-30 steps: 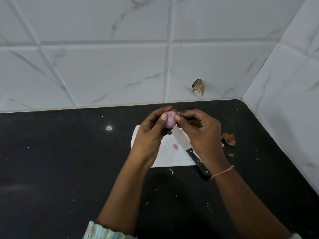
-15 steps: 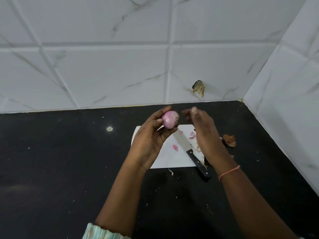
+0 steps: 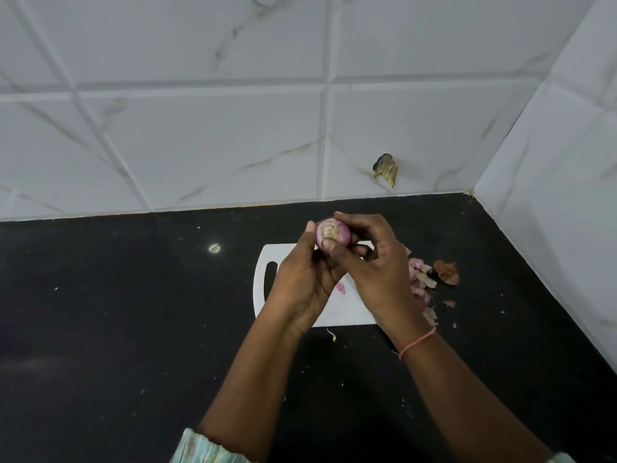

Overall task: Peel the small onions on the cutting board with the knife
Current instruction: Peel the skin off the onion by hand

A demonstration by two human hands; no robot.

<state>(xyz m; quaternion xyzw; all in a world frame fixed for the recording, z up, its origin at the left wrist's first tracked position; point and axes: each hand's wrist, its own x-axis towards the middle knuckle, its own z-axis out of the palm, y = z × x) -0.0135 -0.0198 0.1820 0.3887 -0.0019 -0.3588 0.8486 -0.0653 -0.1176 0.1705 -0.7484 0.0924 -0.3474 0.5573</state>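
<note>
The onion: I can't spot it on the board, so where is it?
The onion is held up between both hands, left hand and right hand, above the far edge of the white board.

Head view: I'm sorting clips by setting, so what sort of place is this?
Probably a home kitchen: a black countertop against white tiled walls, with a white cutting board and onion peels.
</note>
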